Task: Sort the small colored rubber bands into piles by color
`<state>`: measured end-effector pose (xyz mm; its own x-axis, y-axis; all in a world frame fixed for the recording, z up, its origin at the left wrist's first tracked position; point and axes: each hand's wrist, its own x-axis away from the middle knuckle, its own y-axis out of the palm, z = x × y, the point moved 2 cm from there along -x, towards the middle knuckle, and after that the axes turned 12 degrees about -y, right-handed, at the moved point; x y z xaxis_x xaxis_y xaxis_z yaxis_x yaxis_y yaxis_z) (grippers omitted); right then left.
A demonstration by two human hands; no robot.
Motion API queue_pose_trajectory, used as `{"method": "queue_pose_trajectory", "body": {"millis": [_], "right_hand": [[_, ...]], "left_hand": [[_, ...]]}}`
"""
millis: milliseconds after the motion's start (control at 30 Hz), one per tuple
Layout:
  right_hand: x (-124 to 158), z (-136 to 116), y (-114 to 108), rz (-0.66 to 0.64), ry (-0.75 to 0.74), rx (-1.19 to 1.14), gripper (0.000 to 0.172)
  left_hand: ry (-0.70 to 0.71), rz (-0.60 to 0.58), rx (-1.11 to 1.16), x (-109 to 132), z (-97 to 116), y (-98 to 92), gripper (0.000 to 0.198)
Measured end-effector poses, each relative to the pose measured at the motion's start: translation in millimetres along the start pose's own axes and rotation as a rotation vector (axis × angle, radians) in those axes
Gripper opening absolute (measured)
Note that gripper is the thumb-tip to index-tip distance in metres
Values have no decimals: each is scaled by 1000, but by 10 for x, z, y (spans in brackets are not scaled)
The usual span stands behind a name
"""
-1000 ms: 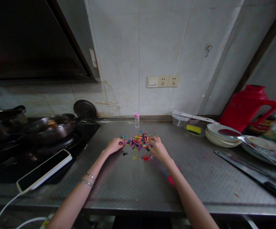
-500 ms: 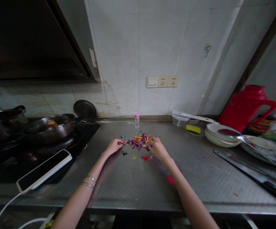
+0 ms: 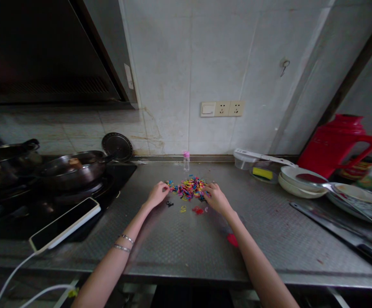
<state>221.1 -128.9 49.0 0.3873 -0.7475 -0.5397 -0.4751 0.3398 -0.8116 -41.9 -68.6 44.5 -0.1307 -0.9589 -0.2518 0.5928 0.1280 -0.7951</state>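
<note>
A pile of small coloured rubber bands (image 3: 188, 188) lies on the steel counter (image 3: 179, 248). My left hand (image 3: 158, 193) rests at the pile's left edge with its fingers curled in a pinch on the bands. At the pile's right edge, my right hand (image 3: 215, 198) has its fingers bent down onto the bands. A few loose bands, black (image 3: 169, 204), yellow (image 3: 182, 209) and red (image 3: 197, 210), lie just in front of the pile. A small clear bottle with a pink cap (image 3: 186, 160) stands behind it.
A phone (image 3: 65, 222) on a white cable lies at the stove's edge by a pan (image 3: 73, 169). Plates (image 3: 298, 179), a sponge (image 3: 262, 173), a red thermos jug (image 3: 335, 143) and a long knife (image 3: 340, 233) crowd the right side.
The view shifted slightly; both hands stay at the pile's edges, fingers working the bands with little movement.
</note>
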Motion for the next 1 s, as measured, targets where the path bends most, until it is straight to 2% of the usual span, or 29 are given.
{"method": "queue_pose_trajectory", "body": {"millis": [300,433,700,867,1000], "right_hand": [[18,91,-37,0,54,12,22],[38,129,-83,-17,96,47,22],[146,454,-64,-125,229,82,26],[154,503,-71,-163,174,-28,28],[128,461,-16,-171,104,-97,26]], "left_hand": [[245,-203,59,259,658,145,14],[320,-262,42,370,842,235,15],[238,-278,-35,492,845,401,14],[234,-300,-14,516,863,415,19],[231,-262,12,497,864,362,19]]}}
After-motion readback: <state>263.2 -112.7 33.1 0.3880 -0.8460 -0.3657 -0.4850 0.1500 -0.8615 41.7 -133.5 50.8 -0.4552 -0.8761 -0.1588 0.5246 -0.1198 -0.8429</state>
